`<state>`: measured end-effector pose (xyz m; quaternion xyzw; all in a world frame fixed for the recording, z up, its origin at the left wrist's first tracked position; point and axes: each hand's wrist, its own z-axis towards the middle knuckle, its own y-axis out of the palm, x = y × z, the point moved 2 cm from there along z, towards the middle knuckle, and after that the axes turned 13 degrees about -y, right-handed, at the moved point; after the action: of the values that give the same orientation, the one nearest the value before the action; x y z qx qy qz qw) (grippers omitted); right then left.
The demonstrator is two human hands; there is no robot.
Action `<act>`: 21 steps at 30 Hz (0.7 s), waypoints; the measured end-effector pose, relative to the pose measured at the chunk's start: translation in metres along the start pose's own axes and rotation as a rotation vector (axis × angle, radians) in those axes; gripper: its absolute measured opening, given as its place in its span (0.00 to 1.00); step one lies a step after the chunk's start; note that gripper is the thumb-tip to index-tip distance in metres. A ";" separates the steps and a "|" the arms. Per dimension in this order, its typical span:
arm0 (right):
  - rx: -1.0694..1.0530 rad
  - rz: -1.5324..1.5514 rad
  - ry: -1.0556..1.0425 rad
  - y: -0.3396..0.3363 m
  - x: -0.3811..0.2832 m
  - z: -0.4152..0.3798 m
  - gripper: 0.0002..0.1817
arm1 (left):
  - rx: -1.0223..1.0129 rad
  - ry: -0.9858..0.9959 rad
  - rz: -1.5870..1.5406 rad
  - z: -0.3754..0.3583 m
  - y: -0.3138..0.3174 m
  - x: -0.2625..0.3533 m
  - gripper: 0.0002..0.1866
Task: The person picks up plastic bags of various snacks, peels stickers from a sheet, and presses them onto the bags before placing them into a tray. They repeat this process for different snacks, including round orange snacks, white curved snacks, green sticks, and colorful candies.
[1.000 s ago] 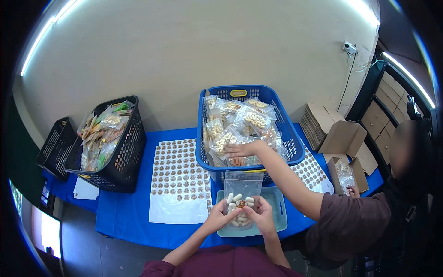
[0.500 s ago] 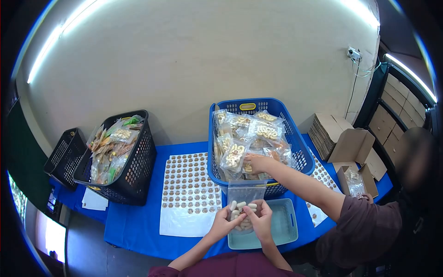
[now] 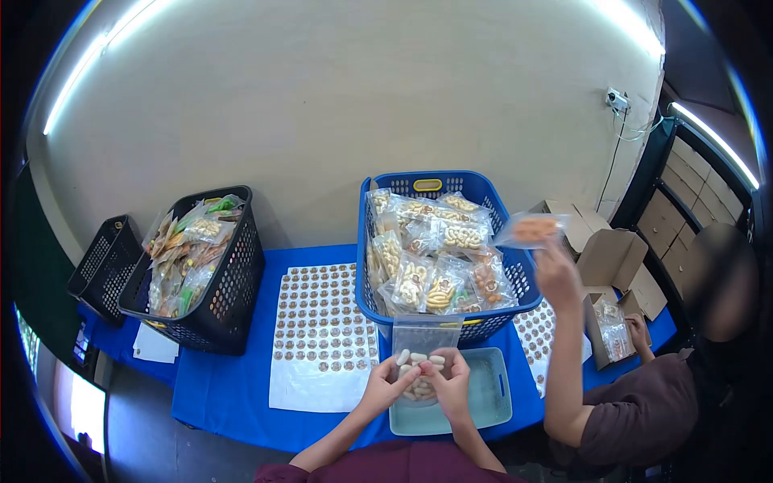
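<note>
Between my two hands is a clear zip bag (image 3: pixel 427 332) with whitish oblong pieces inside. My left hand (image 3: pixel 390 386) grips its left side, and my right hand (image 3: pixel 452 380) grips the right side, both thumbs meeting on the front. The bag stands upright above a pale green tray (image 3: pixel 498 406). Just behind it is a blue basket (image 3: pixel 527 299) heaped with filled clear bags. Left of my hands lies a sheet of round stickers (image 3: pixel 310 386).
A co-worker's hand (image 3: pixel 558 278) holds up a bag of orange-brown pieces (image 3: pixel 535 230); their other hand is at an open cardboard box (image 3: pixel 596 330). A black basket (image 3: pixel 241 302) of bags stands left, beside a smaller black basket (image 3: pixel 98 258). Another sticker sheet (image 3: pixel 538 342) lies right.
The co-worker's hand has lifted out of the blue basket with a bag of orange-brown pieces, moving up and right. My hands keep their grip on the zip bag.
</note>
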<state>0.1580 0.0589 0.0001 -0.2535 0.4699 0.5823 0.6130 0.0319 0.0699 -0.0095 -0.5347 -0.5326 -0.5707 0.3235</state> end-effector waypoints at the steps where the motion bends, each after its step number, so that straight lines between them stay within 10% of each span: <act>1: -0.004 -0.013 0.004 0.004 -0.002 -0.001 0.09 | 0.011 -0.006 0.002 0.001 -0.001 0.000 0.14; 21: 0.156 -0.028 0.011 -0.038 -0.024 -0.048 0.11 | -0.265 -0.053 0.181 -0.011 0.024 -0.031 0.14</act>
<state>0.1839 -0.0008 -0.0086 -0.2150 0.5135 0.5339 0.6364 0.0578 0.0475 -0.0311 -0.6333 -0.4107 -0.5903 0.2860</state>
